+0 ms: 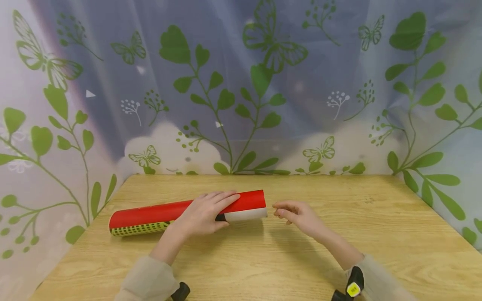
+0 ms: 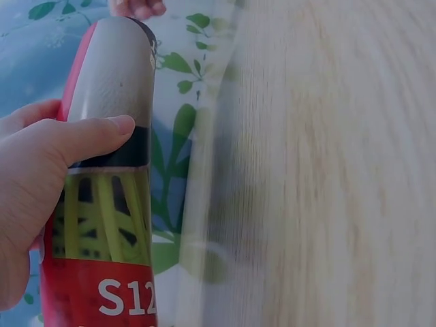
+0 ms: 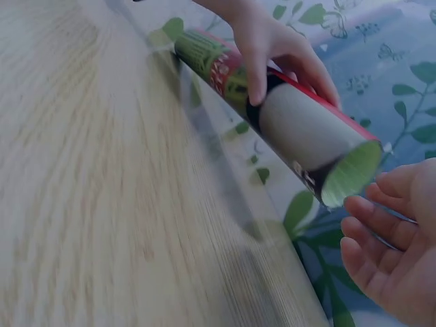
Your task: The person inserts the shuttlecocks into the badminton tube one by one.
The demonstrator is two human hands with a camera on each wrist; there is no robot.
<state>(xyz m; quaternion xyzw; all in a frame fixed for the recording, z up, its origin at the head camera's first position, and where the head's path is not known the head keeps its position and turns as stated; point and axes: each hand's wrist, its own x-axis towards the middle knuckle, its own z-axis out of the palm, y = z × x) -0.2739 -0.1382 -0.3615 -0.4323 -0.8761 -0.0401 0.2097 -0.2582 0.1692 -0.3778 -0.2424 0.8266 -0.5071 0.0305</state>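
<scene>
My left hand (image 1: 201, 213) grips a long printed tube (image 1: 150, 212) near its right-hand part, thumb on the near side and fingers over the top. The tube is red above, with a green patterned side and a pale band at one end. In the left wrist view the tube (image 2: 112, 75) shows the white print "S12". Its right end has a pale green round face with fine lines in the right wrist view, and a shadow on the table lies below it. Just off that end, my right hand (image 1: 299, 217) has loosely bent fingers and holds nothing.
A wood-grain table (image 1: 339, 251) spreads under both hands. Behind it and at the sides hangs a curtain (image 1: 241, 104) printed with green leaves and butterflies. Black bands with small devices (image 1: 354, 284) sit at the wrists, over light sleeves (image 1: 147, 280).
</scene>
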